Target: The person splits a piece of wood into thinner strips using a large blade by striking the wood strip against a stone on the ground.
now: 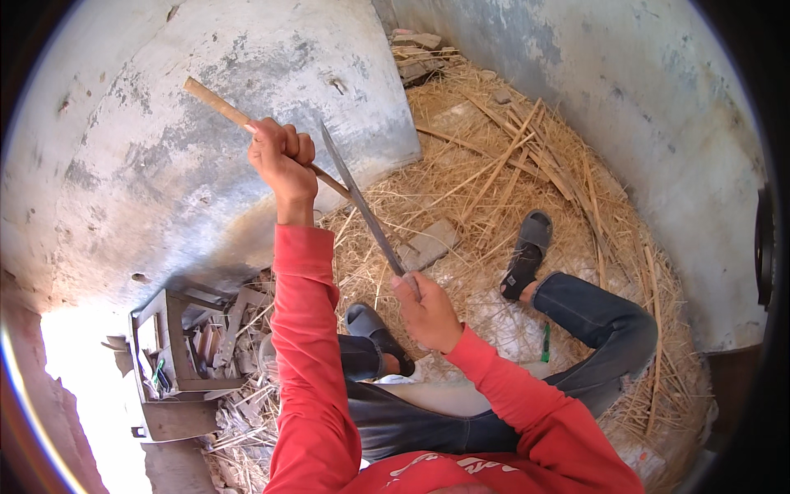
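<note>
Head view: straw-covered floor [494, 189] between weathered concrete walls [148, 148]. Left hand [284, 156] raised, grip closed on bamboo stick [216, 103], stick angled up-left. Right hand [428, 313] lower, grip closed on handle of long knife [358, 198], blade crossing stick just right of left hand. Sandalled feet [527, 255] rest on straw; metal crate [173, 362] of scraps lower left.

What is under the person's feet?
Straw and dry stalks cover the ground under both sandals. A flat block lies on it. The floor below is hidden.
</note>
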### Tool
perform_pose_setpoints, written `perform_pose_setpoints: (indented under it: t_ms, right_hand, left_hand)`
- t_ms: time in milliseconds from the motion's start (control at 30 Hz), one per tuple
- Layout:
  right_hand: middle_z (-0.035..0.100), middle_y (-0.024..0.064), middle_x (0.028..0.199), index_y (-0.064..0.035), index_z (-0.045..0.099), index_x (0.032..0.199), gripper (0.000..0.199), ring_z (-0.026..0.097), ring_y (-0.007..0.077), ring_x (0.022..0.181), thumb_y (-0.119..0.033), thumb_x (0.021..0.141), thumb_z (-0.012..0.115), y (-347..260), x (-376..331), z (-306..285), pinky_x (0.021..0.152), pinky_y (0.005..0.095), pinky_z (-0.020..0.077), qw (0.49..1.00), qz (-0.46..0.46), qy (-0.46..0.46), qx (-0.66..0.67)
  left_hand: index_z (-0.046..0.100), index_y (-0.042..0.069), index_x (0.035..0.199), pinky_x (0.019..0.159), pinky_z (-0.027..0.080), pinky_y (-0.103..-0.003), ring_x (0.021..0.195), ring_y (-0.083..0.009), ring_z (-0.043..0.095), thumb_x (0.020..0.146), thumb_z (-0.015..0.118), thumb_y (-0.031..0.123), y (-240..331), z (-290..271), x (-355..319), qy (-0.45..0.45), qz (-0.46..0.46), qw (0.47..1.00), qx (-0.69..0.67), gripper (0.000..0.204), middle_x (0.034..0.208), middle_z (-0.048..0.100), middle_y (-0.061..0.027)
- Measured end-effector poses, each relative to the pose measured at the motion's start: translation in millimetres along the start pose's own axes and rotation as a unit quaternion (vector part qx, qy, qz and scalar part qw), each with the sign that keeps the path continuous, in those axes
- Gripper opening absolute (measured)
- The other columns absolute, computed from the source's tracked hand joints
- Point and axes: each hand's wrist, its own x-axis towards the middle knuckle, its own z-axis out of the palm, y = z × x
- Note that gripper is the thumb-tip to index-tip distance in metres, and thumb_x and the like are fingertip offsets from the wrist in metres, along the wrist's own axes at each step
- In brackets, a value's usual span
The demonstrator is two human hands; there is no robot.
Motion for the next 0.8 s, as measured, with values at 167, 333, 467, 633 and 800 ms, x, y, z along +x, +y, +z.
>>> perform_pose_setpoints:
  t_ms: [167,333,467,633,800]
  right_hand:
    - [0.054,0.0075,0.059,-0.0021,0.058,0.085,0.040,0.053,0.0175,0.049,-0.037,0.102,0.054,133.2,-19.0,-5.5,0.049,0.0332,0.0417,0.983,-0.025,0.088,-0.161]
    - [0.059,0.0124,0.063,-0.0005,0.061,0.088,0.040,0.060,0.0245,0.056,-0.038,0.100,0.056,203.3,-25.7,-56.4,0.057,0.0398,0.0466,0.968,0.170,0.036,-0.181]
    - [0.060,0.0158,0.068,0.0006,0.061,0.090,0.039,0.061,0.0282,0.063,-0.037,0.100,0.056,112.8,-19.0,-11.2,0.060,0.0408,0.0465,0.987,0.013,0.082,-0.140]
    - [0.066,0.0266,0.084,0.0029,0.059,0.090,0.042,0.065,0.0439,0.084,-0.038,0.099,0.056,91.7,-23.9,10.2,0.072,0.0493,0.0487,0.993,0.070,0.064,-0.075]
    - [0.065,0.0192,0.075,-0.0010,0.066,0.096,0.044,0.062,0.0368,0.069,-0.043,0.099,0.056,294.7,-55.4,-21.1,0.066,0.0450,0.0467,0.950,0.060,0.175,-0.251]
  left_hand:
    - [0.025,0.018,0.065,0.043,0.009,-0.027,0.048,-0.0062,0.008,0.102,0.050,0.053,6.9,-12.2,0.8,0.009,-0.005,1.000,-0.004,0.057,0.055,0.016,0.0069]
    - [0.027,0.017,0.065,0.044,0.008,-0.028,0.048,-0.0064,0.008,0.101,0.048,0.056,7.0,-9.2,-0.5,-0.005,-0.001,1.000,-0.021,0.057,0.055,0.015,0.0068]
    - [0.028,0.016,0.066,0.044,0.010,-0.028,0.050,-0.0066,0.009,0.102,0.047,0.055,-0.2,11.4,-4.7,-0.014,-0.014,1.000,-0.011,0.056,0.056,0.016,0.0064]
    - [0.028,0.015,0.067,0.044,0.010,-0.027,0.050,-0.0066,0.009,0.102,0.050,0.051,-6.6,23.8,-6.9,-0.021,-0.012,1.000,-0.004,0.055,0.057,0.018,0.0060]
    - [0.029,0.016,0.067,0.044,0.011,-0.027,0.050,-0.0067,0.011,0.103,0.051,0.048,-4.7,25.4,-3.1,0.018,0.009,1.000,0.002,0.053,0.057,0.019,0.0055]
